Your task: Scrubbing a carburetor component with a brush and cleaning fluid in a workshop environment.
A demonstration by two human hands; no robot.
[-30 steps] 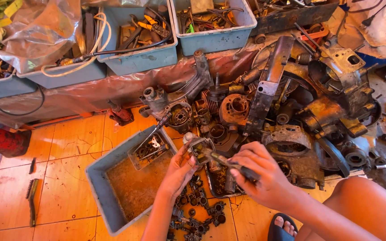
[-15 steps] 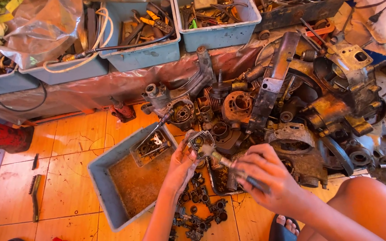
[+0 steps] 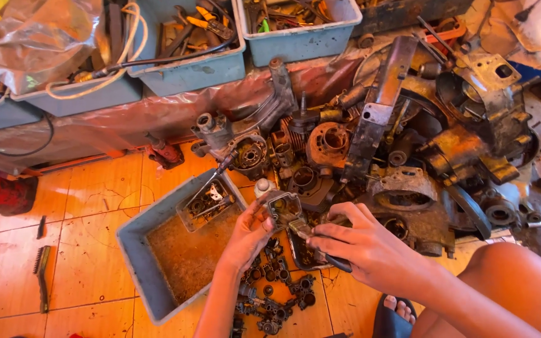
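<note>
My left hand (image 3: 248,235) grips a small grimy metal engine part (image 3: 281,205), like a carburettor body, just above the floor. My right hand (image 3: 364,247) holds a dark-handled brush (image 3: 311,241) whose tip touches that part. Both hands hover over a heap of small dark metal parts (image 3: 270,294) on the orange tiled floor. To the left of my left hand sits a grey-blue plastic tray (image 3: 136,250) with a rusty bottom and a small clear box of parts (image 3: 211,203) in its far corner. My bare knee (image 3: 508,281) is at the lower right.
A big pile of rusty engine cases and cylinders (image 3: 402,150) lies beyond the hands. Grey-blue bins of tools (image 3: 189,69) stand on a plastic-covered ledge at the top. A wire brush (image 3: 42,275) lies on the tiles at left. A red object (image 3: 1,194) sits at the far left.
Both hands have stayed on the part and the brush with small shifts; the view has moved slightly lower and closer.
</note>
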